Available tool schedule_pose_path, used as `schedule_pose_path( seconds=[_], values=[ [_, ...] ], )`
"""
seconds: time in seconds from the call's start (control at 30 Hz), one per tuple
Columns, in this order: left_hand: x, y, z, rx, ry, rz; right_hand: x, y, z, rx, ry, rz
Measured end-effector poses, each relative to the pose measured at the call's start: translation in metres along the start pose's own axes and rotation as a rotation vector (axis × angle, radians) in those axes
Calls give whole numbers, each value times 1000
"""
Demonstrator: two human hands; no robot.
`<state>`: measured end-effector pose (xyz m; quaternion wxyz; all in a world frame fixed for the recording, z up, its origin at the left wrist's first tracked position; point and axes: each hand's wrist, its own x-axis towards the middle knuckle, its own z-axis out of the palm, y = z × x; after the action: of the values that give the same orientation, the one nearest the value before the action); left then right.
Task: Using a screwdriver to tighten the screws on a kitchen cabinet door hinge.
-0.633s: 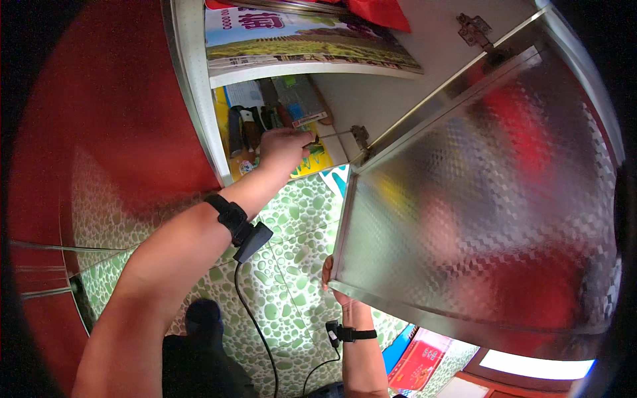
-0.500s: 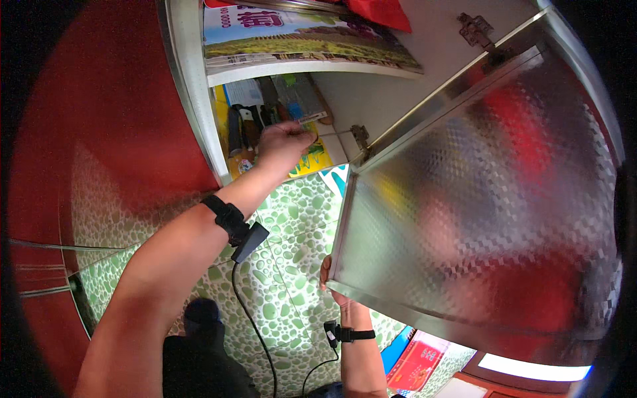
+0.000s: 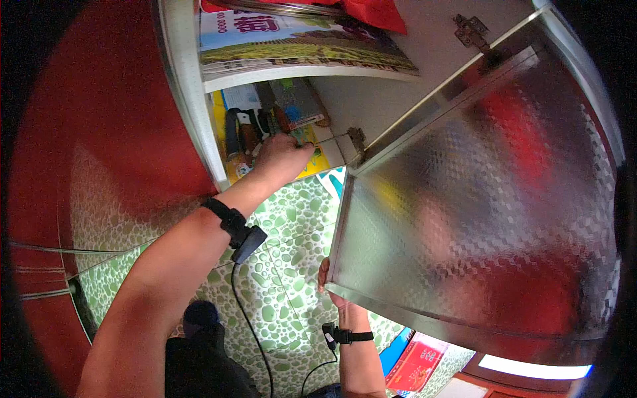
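Note:
My left hand [image 3: 284, 158] is closed at the mouth of the lower cabinet compartment. From the fist runs the thin metal shaft of a screwdriver [image 3: 330, 140], its handle hidden in my fingers. The shaft points at the lower hinge [image 3: 356, 138] on the cabinet's side wall; whether the tip sits in a screw is too small to tell. My right hand [image 3: 325, 277] grips the lower corner of the open cabinet door [image 3: 478, 219], its fingers partly behind the metal frame. The upper hinge [image 3: 471, 32] shows higher on the same wall.
Dark-handled tools [image 3: 242, 129] lie on a yellow sheet in the compartment. Above, a shelf [image 3: 298, 71] bears a printed landscape packet [image 3: 292, 43]. A red door panel [image 3: 113, 132] stands at left. Red and blue packages [image 3: 418, 361] rest on the green pebble-pattern floor [image 3: 282, 265].
My left hand has turned at the wrist and lowered slightly, with the screwdriver shaft still toward the lower hinge. My right hand keeps its grip on the door corner.

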<state>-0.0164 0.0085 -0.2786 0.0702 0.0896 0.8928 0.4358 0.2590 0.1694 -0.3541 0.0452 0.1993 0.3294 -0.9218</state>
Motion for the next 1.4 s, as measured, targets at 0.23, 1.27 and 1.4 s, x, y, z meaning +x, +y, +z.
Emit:
schedule_pose_path(
  seconds=[0.23,1.27,1.4],
  values=[
    [-16,11,-1,-99,140,218,0,1,-22,-4,11,1],
    [-2,22,-8,-869,-449,-411,-1,2,-18,19,-9,-86],
    [8,19,-10,-555,-468,-435,-1,1,-19,11,8,-17]
  ],
)
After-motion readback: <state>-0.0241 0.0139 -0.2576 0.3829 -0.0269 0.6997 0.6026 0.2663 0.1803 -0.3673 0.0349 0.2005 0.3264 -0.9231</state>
